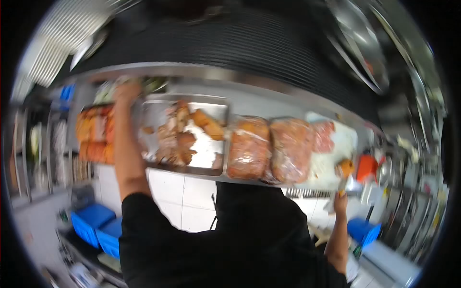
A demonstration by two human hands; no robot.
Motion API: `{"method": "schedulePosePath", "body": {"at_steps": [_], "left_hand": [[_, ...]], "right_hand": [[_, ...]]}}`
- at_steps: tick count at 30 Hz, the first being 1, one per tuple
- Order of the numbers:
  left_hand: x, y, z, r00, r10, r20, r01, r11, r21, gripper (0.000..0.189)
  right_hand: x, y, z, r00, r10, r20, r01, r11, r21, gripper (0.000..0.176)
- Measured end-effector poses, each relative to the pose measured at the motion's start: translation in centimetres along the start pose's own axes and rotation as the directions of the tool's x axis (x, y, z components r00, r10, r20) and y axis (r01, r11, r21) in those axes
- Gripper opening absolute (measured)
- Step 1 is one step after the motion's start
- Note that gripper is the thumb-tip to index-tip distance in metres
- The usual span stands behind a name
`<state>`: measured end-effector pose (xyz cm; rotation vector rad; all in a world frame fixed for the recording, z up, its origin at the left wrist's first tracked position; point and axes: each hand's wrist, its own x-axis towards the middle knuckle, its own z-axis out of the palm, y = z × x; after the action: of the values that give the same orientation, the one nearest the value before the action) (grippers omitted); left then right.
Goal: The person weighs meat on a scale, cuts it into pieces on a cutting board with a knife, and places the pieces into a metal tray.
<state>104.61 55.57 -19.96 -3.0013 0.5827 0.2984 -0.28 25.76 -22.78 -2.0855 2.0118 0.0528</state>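
My left hand (127, 91) reaches over to the far edge of the counter, by some leafy greens (156, 84). Its fingers are smeared by motion. Below that forearm lie orange-red packed blocks (96, 134). Beside it, a metal tray (218, 103) holds chopped cooked meat (180, 144). Low at the right, my right hand (340, 204) is closed round what looks like a knife (343, 185), blurred, its tip near a browned orange piece (345, 168) on the white cutting board (331, 165).
Two large plastic-wrapped packs of meat (248, 149) sit mid-counter, with a pink raw piece (323, 137) alongside. A red container (367, 168) stands past the board. Blue bins (93, 221) are at lower left, and a big metal pan (360, 38) is at upper right.
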Motion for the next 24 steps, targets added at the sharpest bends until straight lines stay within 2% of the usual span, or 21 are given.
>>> {"method": "schedulePosePath", "body": {"at_steps": [2,3,4,5,6,7,9,11,13,14,15,16,17,18,19,21,24], "left_hand": [[-0.8,-2.0,0.7,0.982,0.025,-0.185,-0.045,0.994,-0.102,0.093],[-1.0,-3.5,1.7,0.936,0.041,-0.348,-0.091,0.987,-0.13,0.093],[-1.5,-4.8,2.6,0.861,0.055,-0.506,-0.145,0.979,-0.141,0.094],[-1.7,-6.4,3.8,0.762,0.067,-0.644,-0.198,0.971,-0.133,0.095],[-5.9,-4.7,1.7,0.754,0.048,-0.655,-0.17,0.978,-0.124,0.088],[-10.1,-2.1,1.1,0.647,0.017,-0.762,-0.196,0.97,-0.145,0.078],[-20.2,4.9,-0.4,0.665,-0.071,-0.743,-0.256,0.913,-0.316,0.067],[-29.2,13.5,0.5,0.55,-0.074,-0.832,-0.47,0.796,-0.382,0.056],[-38.8,23.5,1.2,0.606,-0.014,-0.795,-0.646,0.576,-0.502,0.054],[-44.1,29.0,0.4,0.622,0.072,-0.78,-0.68,0.543,-0.493,0.054],[-48.8,33.9,0.5,0.66,0.163,-0.733,-0.722,0.407,-0.56,0.054],[-52.6,38.0,0.1,0.667,0.332,-0.667,-0.736,0.433,-0.521,0.055],[-54.2,41.5,2.6,0.629,0.472,-0.618,-0.776,0.327,-0.54,0.057],[-58.1,45.8,0.9,0.585,0.622,-0.521,-0.787,0.278,-0.551,0.053],[-59.5,49.4,1.8,0.455,0.737,-0.5,-0.836,0.16,-0.526,0.064],[-62.9,55.6,2.8,0.353,0.87,-0.345,-0.895,0.206,-0.395,0.075],[-65.2,62.9,5.1,0.405,0.914,-0.027,-0.888,0.385,-0.252,0.088]], "right_hand": [[0.1,0.6,0.2,0.999,0.037,0.023,-0.038,0.999,0.037,0.055],[-0.7,-1.7,-1.2,0.994,0.095,0.059,-0.099,0.992,0.078,0.055],[-0.5,-0.7,-0.1,0.991,0.135,0.017,-0.135,0.99,0.036,0.053],[-0.8,-1.1,-0.8,0.996,0.078,0.032,-0.081,0.99,0.115,0.052],[-0.9,-1.5,-1.0,0.992,0.127,0.021,-0.129,0.989,0.079,0.049],[-0.7,-1.1,-1.0,0.994,0.103,0.04,-0.107,0.986,0.124,0.048],[-0.9,-1.4,-1.5,0.996,0.083,0.042,-0.089,0.984,0.157,0.047],[-1.0,-1.7,-2.0,0.997,0.068,0.044,-0.074,0.988,0.138,0.047],[-0.6,-0.8,-2.0,0.997,0.023,0.079,-0.037,0.982,0.183,0.047],[-0.7,-0.8,-2.8,0.995,0.001,0.096,-0.024,0.973,0.231,0.046],[-0.6,-0.7,-3.0,0.994,-0.008,0.105,-0.02,0.965,0.261,0.046],[-0.4,-0.4,-3.2,0.994,-0.018,0.108,-0.015,0.957,0.29,0.045],[-0.4,-0.2,-3.4,0.993,-0.025,0.115,-0.013,0.948,0.318,0.045],[-0.3,0.1,-4.0,0.988,-0.06,0.141,0.004,0.931,0.365,0.046],[-0.2,0.4,-4.4,0.985,-0.075,0.156,0.01,0.925,0.38,0.046],[0.1,1.2,-4.7,0.977,-0.107,0.183,0.024,0.913,0.408,0.046],[0.9,2.8,-4.7,0.962,-0.143,0.232,0.032,0.904,0.426,0.045]]}}
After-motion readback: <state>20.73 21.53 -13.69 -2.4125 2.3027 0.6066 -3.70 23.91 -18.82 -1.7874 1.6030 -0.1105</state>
